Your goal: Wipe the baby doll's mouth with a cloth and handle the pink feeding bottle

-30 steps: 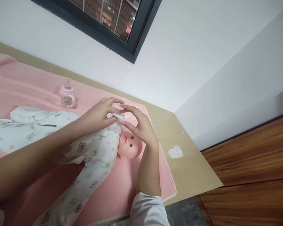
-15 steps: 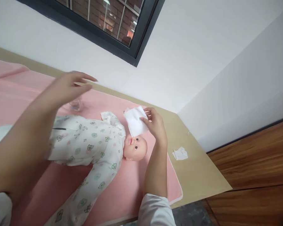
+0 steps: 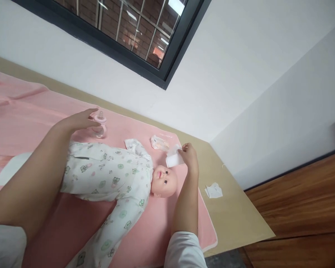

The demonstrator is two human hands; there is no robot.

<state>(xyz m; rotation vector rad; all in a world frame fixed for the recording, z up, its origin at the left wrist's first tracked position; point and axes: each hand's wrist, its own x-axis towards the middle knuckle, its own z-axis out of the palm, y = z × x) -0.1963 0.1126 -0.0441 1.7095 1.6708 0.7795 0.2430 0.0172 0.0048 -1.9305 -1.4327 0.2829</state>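
A baby doll (image 3: 164, 182) in a white patterned outfit (image 3: 108, 171) lies on its back on the pink mat (image 3: 162, 223). My left hand (image 3: 79, 121) is at a small baby bottle (image 3: 101, 128) standing beside the doll's body. Its fingers are apart around the bottle's left side, the thumb overlapping the bottle; a firm grip does not show. Between the pinched fingers of my right hand (image 3: 190, 154) hangs a white wipe (image 3: 174, 159), just beyond the doll's head. Beside the wipe lies a small clear plastic packet (image 3: 159, 143).
The pink mat covers much of a tan tabletop (image 3: 231, 212). A crumpled white tissue (image 3: 213, 190) lies on the tabletop right of the mat. A white wall and a dark-framed window (image 3: 163, 76) stand behind, with wooden panelling (image 3: 301, 193) at the right.
My left hand has come down to the bottle. My right hand has lowered the wipe from beside the doll's face toward the mat, uncovering the plastic packet. The view has shifted slightly.
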